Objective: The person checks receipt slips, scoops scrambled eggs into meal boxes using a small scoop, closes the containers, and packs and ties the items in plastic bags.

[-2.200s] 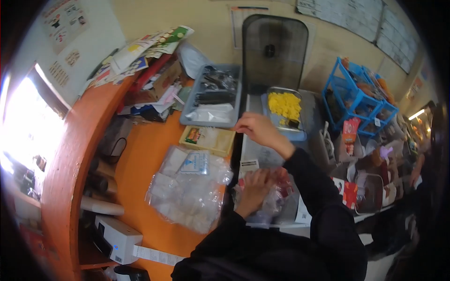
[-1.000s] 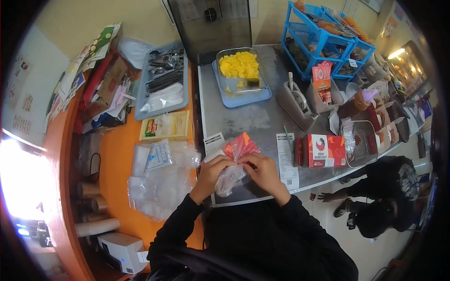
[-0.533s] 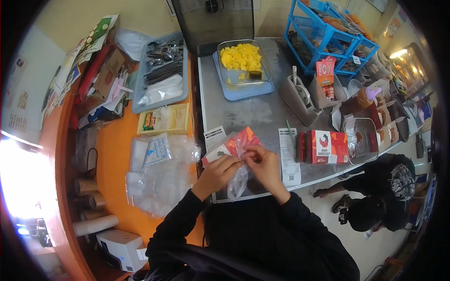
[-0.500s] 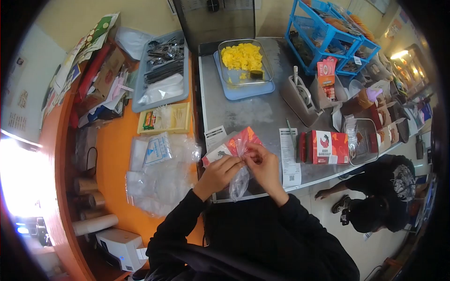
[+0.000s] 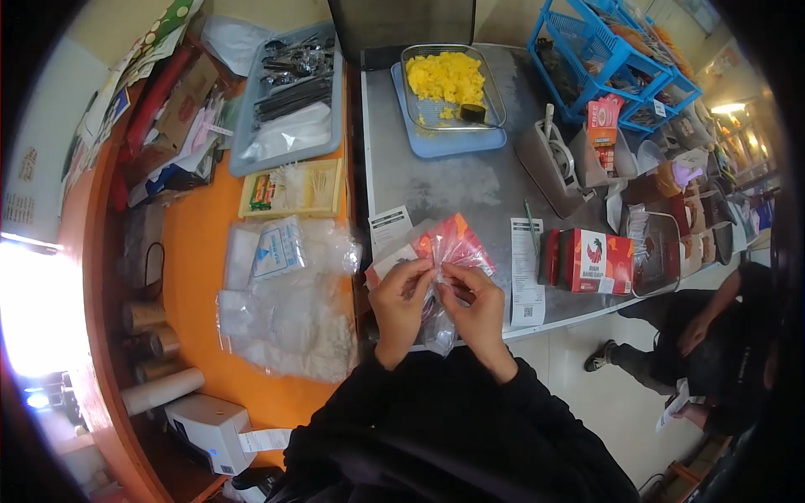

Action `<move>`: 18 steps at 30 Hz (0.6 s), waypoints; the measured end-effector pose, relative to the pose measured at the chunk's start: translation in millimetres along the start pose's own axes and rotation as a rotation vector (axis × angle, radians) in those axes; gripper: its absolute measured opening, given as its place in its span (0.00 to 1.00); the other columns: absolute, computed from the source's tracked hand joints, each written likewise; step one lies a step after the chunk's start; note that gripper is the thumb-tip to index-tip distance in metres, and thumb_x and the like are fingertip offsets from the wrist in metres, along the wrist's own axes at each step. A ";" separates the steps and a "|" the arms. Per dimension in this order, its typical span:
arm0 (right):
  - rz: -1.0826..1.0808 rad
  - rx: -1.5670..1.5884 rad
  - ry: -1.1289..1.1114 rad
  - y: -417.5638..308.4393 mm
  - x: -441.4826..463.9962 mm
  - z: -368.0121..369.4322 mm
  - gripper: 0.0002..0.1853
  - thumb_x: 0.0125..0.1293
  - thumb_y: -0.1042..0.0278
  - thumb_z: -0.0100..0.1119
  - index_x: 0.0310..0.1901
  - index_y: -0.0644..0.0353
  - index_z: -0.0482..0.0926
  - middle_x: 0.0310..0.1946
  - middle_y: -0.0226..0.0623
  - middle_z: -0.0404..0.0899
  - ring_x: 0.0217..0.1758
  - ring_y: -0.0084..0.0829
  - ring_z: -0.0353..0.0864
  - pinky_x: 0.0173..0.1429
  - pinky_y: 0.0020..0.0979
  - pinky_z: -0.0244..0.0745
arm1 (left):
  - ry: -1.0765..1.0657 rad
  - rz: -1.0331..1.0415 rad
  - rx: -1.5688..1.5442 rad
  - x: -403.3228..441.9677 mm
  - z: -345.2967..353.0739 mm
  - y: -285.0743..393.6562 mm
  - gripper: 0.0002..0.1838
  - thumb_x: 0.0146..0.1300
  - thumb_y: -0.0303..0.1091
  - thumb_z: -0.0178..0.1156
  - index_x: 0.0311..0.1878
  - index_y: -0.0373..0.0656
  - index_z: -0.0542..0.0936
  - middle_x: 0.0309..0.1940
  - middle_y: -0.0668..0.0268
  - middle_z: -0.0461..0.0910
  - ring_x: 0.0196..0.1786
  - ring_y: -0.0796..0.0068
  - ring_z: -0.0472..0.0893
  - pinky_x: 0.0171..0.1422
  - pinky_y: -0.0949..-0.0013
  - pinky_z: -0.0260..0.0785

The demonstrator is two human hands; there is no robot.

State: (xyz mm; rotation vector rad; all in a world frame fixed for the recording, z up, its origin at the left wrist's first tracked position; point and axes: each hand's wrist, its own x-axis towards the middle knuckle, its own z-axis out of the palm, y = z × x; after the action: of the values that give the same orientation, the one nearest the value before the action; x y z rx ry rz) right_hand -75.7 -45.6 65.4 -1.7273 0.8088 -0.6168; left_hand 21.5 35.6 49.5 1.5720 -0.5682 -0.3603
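A clear plastic bag [image 5: 439,329] is gathered between my two hands at the front edge of the grey counter. My left hand [image 5: 400,306] pinches the bag's bunched part from the left. From the right, the fingers of my right hand [image 5: 475,303] close on the same spot, almost touching the left ones. Just beyond my fingers a red and white printed box [image 5: 470,239] lies under or inside the clear plastic; I cannot tell which. A printed receipt [image 5: 390,228] lies behind the box on the left.
Yellow food chunks fill a glass tray [image 5: 495,101] at the back. Another receipt [image 5: 527,289] and more red boxes [image 5: 597,261] sit to the right. Plastic bags [image 5: 285,327] cover part of the orange table, near a cutlery tray [image 5: 240,159]. Another person [image 5: 704,335] stands at right.
Both hands have turned more upright around the gathered bag, with fingertips closer together. The view has shifted slightly. The other person at right has straightened and now holds a paper.
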 end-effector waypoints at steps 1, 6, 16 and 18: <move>0.000 0.003 0.002 -0.4 -0.4 0.1 0.19 0.57 0.81 0.67 0.53 0.64 0.82 0.43 0.42 0.82 0.44 0.31 0.86 0.49 0.28 0.84 | -0.023 0.052 0.100 -0.2 -2.8 4.6 0.10 0.61 0.18 0.65 0.46 0.34 0.83 0.40 0.59 0.85 0.40 0.74 0.85 0.46 0.74 0.78; 0.073 0.081 -0.006 -2.2 -1.4 -0.1 0.19 0.60 0.81 0.65 0.54 0.63 0.82 0.44 0.37 0.80 0.46 0.26 0.84 0.51 0.24 0.82 | -0.119 0.122 0.274 6.2 -12.1 17.8 0.10 0.59 0.19 0.65 0.44 0.37 0.86 0.38 0.60 0.85 0.38 0.73 0.86 0.42 0.74 0.77; 0.027 0.013 -0.030 -3.0 0.0 -3.2 0.19 0.60 0.82 0.65 0.55 0.63 0.82 0.45 0.37 0.80 0.46 0.26 0.84 0.50 0.24 0.82 | -0.162 0.075 0.186 13.7 -14.5 14.7 0.11 0.59 0.19 0.65 0.44 0.37 0.87 0.38 0.59 0.86 0.38 0.72 0.85 0.43 0.75 0.77; 0.030 0.025 -0.027 -3.0 -0.3 -3.0 0.19 0.60 0.82 0.65 0.55 0.63 0.82 0.45 0.37 0.80 0.46 0.26 0.84 0.50 0.24 0.82 | -0.183 0.057 0.152 15.9 -16.3 14.1 0.11 0.59 0.18 0.65 0.45 0.37 0.87 0.38 0.58 0.86 0.38 0.72 0.85 0.44 0.74 0.77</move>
State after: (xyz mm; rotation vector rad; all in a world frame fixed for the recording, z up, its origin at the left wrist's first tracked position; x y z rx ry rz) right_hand -77.5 -46.6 69.2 -1.6944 0.8037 -0.5802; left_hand 41.6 40.0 66.6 1.6746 -0.7955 -0.4291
